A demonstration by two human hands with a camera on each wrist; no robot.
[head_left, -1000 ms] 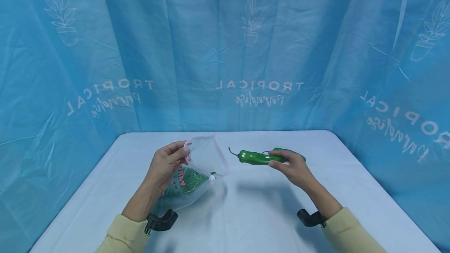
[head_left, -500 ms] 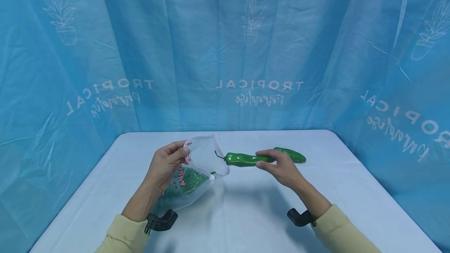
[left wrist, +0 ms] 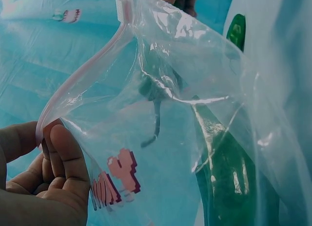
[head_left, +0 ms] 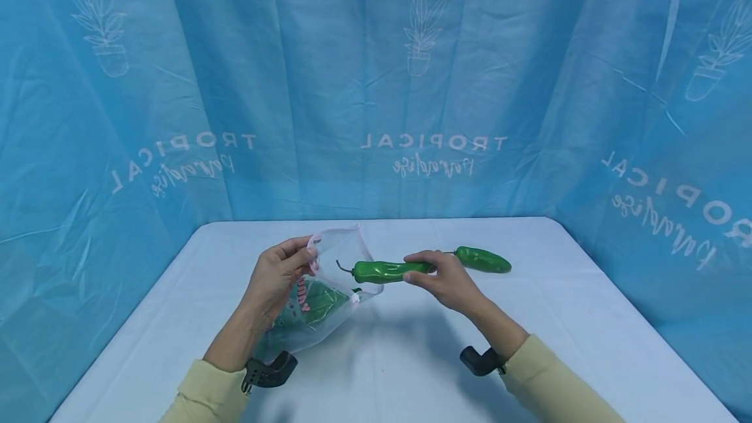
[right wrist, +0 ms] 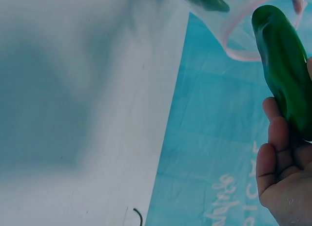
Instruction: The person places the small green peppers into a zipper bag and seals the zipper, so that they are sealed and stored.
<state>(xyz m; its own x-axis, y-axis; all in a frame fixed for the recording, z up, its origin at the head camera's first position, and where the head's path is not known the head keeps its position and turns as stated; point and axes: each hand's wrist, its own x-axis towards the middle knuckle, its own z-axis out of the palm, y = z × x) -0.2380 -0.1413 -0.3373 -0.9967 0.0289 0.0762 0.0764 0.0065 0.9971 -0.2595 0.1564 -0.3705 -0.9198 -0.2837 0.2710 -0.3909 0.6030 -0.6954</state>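
My left hand (head_left: 275, 282) pinches the pink-edged rim of a clear zip bag (head_left: 337, 338), keeping its mouth spread toward the right. Green peppers (left wrist: 226, 172) show through the plastic low in the bag. In my right hand (head_left: 448, 284) is a long green chili pepper (head_left: 382, 271), gripped by its blunt end between thumb and fingers. Its stem end lies within the bag's mouth; the left wrist view shows the curved stem (left wrist: 157, 121) through the film. The right wrist view has this pepper (right wrist: 282, 65) beside the pink rim (right wrist: 243, 55).
Another green pepper (head_left: 483, 260) lies on the white table (head_left: 587, 331) behind my right hand. A white slider (left wrist: 123, 10) sits on the bag's zip edge. Blue printed curtain (head_left: 376, 83) hangs round the table's back and sides.
My right hand has moved left with the chili pepper, bringing its stem end from right of the bag into the mouth. The pepper on the table is more exposed. My left hand stays put.
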